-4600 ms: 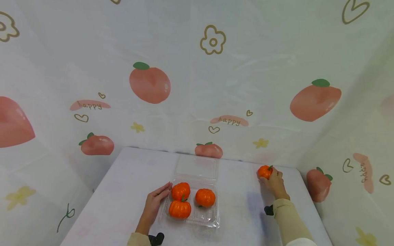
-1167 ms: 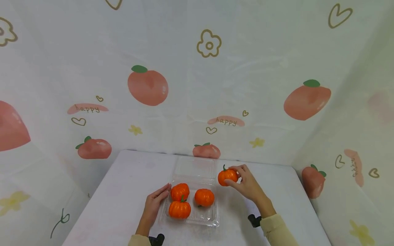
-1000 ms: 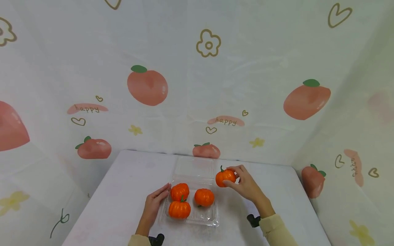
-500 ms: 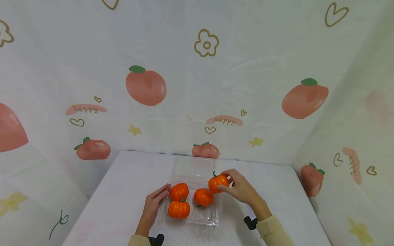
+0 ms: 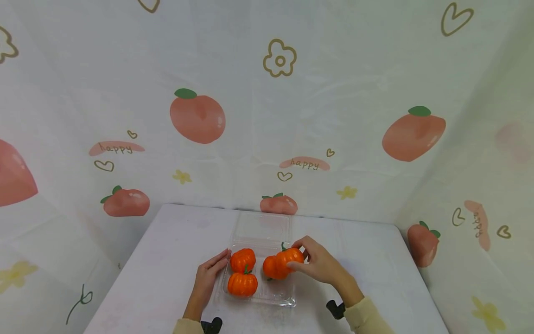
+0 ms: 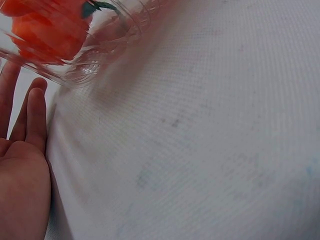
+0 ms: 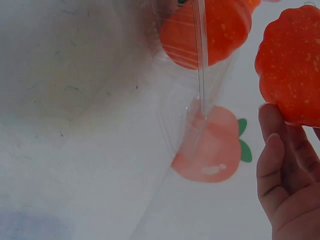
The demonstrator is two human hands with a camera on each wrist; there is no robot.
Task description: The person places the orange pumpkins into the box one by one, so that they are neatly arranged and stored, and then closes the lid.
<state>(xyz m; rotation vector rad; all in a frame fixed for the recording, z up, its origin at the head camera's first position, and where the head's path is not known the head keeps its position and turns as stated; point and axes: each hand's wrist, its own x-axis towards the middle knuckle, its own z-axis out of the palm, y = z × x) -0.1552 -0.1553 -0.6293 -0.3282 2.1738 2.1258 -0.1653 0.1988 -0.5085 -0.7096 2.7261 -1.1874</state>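
Observation:
My right hand grips a small orange pumpkin with a green stem, fingers and thumb around its right side. It hangs over the right part of a clear plastic box, overlapping a pumpkin lying there. Two more pumpkins, a far one and a near one, sit in the box's left part. My left hand rests at the box's left wall, fingers straight. In the right wrist view, the held pumpkin shows above the fingers; the left wrist view shows the left palm beside the box.
The box's clear lid lies folded open toward the back of the white table. A white printed cloth stands behind the table and along its sides. Dark straps sit at both wrists.
My right hand has carried the pumpkin from the table's far right leftward, then lowered it over the box's right part. The left hand and the other pumpkins have stayed in place.

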